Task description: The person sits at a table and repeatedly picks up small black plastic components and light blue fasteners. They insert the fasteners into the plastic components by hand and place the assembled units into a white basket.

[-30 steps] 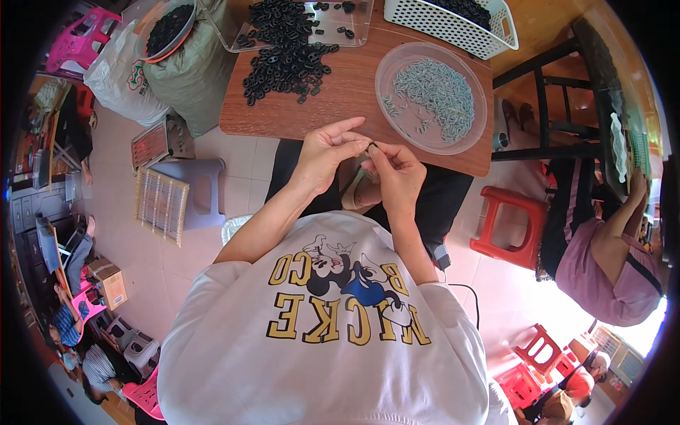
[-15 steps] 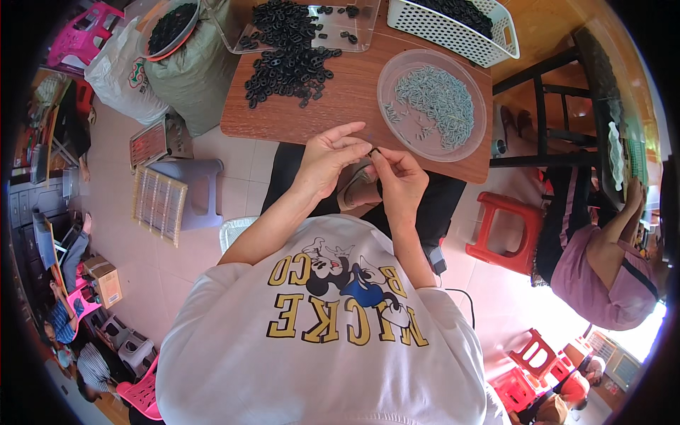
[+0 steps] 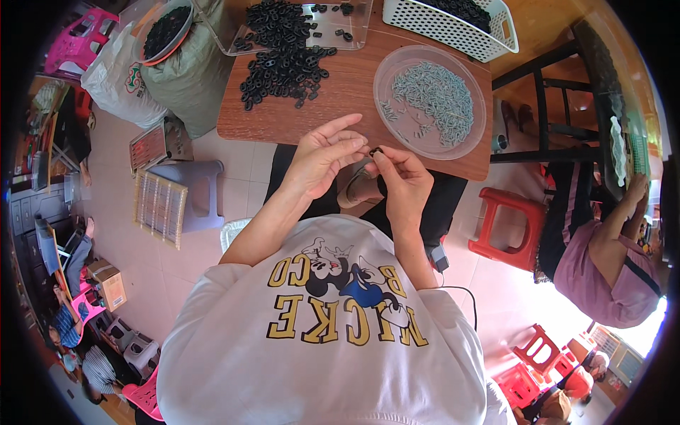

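My right hand [image 3: 405, 180] pinches a small black piece [image 3: 375, 151] between thumb and fingertips, just off the table's near edge. Close beside it, my left hand [image 3: 327, 157] has its thumb pressed to the bent fingers and its index finger stretched out. Whatever its fingertips hold is too small to make out. A heap of small black oval pieces with holes [image 3: 280, 79] lies on the brown table [image 3: 244, 124], to the left beyond my hands. Small silvery-blue screw-like pins [image 3: 443, 95] fill part of a round clear tub [image 3: 386, 78] to the right.
A clear tray [image 3: 347, 39] and a white perforated basket [image 3: 450, 35] hold more black pieces at the table's far side. Red stool [image 3: 506, 230] at right; grey stool [image 3: 205, 195] and stuffed sacks [image 3: 180, 92] at left. A co-worker [image 3: 602, 269] sits at far right.
My hands have drawn slightly apart at the fingertips, and the black piece shows more plainly in my right hand. The whole view has shifted a little.
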Motion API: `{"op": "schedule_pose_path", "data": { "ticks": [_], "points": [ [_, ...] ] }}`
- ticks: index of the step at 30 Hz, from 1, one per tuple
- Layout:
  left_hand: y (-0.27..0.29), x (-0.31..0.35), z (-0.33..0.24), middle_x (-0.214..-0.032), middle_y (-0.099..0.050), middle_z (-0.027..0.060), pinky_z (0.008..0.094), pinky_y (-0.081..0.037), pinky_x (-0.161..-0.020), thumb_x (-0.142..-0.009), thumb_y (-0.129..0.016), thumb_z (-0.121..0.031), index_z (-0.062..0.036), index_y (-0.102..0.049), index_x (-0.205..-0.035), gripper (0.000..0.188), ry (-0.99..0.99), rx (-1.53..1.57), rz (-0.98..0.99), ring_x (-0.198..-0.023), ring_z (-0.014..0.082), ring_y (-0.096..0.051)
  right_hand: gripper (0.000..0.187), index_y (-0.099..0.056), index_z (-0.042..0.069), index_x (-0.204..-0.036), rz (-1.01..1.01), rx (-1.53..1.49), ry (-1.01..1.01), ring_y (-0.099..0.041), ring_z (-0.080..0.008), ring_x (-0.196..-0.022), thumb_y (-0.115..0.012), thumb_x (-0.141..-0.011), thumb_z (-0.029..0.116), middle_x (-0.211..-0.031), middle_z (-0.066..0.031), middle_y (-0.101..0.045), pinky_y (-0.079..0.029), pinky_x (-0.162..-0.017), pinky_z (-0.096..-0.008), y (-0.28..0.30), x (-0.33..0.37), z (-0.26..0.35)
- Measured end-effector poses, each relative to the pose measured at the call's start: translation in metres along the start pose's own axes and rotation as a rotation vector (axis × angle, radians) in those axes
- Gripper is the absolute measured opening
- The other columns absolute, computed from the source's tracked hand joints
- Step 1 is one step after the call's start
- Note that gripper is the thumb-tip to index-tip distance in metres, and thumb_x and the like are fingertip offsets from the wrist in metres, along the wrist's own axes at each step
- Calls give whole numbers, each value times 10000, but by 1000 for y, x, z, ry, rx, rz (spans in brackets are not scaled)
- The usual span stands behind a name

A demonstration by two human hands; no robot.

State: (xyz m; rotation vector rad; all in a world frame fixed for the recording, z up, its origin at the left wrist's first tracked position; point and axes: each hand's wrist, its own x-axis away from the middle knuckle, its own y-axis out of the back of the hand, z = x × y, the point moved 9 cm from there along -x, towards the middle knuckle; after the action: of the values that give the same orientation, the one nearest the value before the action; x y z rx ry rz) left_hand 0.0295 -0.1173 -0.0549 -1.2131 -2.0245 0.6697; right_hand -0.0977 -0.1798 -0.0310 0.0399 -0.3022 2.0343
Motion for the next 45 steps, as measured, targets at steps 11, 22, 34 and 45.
{"op": "schedule_pose_path", "data": {
  "ticks": [11,22,34,45],
  "points": [
    [4,4,-12,-916,-639,99,266,-536,-750,-821,-602,44,17,-543,-1125,311,-102,-154,-31,-842,176,-643,159,-626,-44,-970,111,-391,-153,-629,-118,-698,-629,-814,-17,-852,-110,-658,-520,-644,-205,6,-4,-11],
    [-1,12,-7,-939,-645,129,265,-529,-772,-816,-619,28,28,-617,-963,147,-61,-141,-23,-849,182,-647,148,-613,-25,-973,199,-463,-222,-606,-110,-721,-629,-833,22,-855,-81,-644,-502,-675,-216,0,1,-16],
    [-3,17,0,-948,-648,107,265,-519,-801,-829,-610,19,10,-633,-947,120,3,-72,19,-863,164,-635,90,-600,-9,-932,224,-510,-264,-595,-121,-684,-599,-849,26,-846,-98,-641,-500,-654,-223,-2,2,-17],
    [-4,15,-7,-864,-657,112,226,-534,-656,-834,-627,-20,33,-632,-937,115,9,-175,21,-764,143,-641,140,-632,-19,-958,145,-350,-177,-563,-87,-661,-630,-826,29,-797,-55,-634,-443,-600,-192,-4,-10,-11]
  ]
}}
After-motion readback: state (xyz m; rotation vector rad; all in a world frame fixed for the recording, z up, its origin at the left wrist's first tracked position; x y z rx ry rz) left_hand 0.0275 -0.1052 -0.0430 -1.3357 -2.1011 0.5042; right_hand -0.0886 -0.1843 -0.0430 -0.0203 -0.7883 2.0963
